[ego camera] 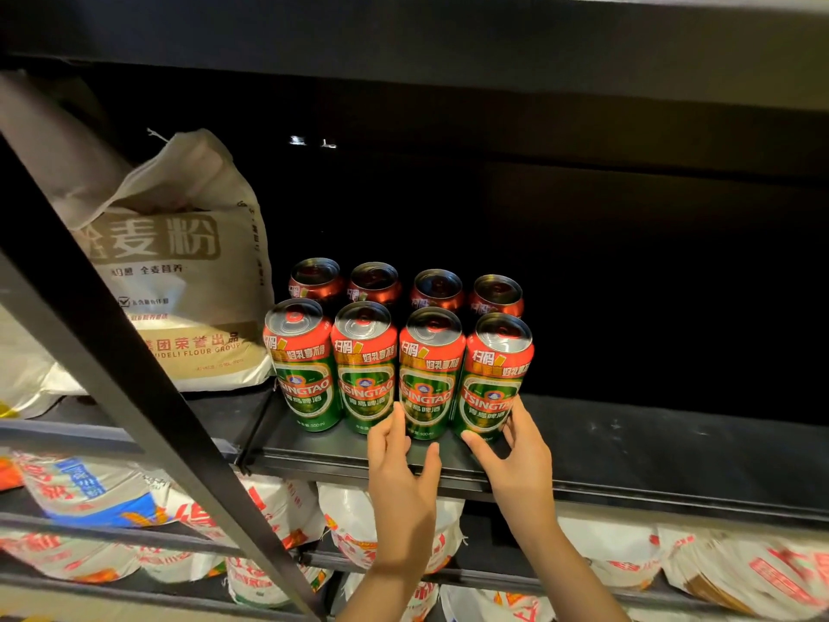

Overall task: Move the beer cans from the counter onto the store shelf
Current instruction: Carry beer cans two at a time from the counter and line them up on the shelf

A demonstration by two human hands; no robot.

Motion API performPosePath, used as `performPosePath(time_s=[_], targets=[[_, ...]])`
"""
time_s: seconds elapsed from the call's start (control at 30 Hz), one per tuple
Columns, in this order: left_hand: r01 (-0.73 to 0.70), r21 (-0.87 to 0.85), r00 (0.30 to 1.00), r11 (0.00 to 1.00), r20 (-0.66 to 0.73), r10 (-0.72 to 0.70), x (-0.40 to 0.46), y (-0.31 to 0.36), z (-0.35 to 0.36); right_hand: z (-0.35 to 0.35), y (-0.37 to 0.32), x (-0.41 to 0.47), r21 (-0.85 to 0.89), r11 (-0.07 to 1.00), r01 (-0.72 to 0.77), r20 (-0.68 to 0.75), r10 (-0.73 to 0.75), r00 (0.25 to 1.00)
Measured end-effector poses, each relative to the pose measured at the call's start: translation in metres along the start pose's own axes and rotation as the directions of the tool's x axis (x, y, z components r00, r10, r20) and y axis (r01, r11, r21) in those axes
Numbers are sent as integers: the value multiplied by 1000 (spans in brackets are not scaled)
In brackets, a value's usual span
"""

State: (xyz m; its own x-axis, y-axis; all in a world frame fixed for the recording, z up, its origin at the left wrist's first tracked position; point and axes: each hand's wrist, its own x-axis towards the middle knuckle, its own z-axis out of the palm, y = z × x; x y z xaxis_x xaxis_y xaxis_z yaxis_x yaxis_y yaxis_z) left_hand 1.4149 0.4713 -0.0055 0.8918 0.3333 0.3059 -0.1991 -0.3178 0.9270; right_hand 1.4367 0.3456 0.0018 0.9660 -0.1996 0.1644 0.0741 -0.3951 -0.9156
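Eight beer cans, shelf, two hands

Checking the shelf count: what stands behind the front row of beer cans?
Behind the front row stands a second row of four cans, only their tops and red shoulders visible. Their lower bodies are covered, and the dark shelf behind hides anything further back.
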Motion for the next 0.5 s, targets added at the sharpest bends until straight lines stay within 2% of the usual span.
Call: performPosePath(time_s=[0.17,0.3,0.43,0.5], targets=[[145,-143,988,979,81,-135,4,8,-16,-1,-5,1,-79,996,-38,9,39,999],[269,-166,958,949,152,-245,7,11,-31,-8,-10,-11,-177,982,-69,-46,62,997],[280,-197,925,940,317,-209,7,23,-44,-28,-15,-43,-202,976,-77,-134,50,990],[304,-183,872,935,448,-196,2,31,-38,-45,-15,-63,-203,972,-119,-175,84,981]])
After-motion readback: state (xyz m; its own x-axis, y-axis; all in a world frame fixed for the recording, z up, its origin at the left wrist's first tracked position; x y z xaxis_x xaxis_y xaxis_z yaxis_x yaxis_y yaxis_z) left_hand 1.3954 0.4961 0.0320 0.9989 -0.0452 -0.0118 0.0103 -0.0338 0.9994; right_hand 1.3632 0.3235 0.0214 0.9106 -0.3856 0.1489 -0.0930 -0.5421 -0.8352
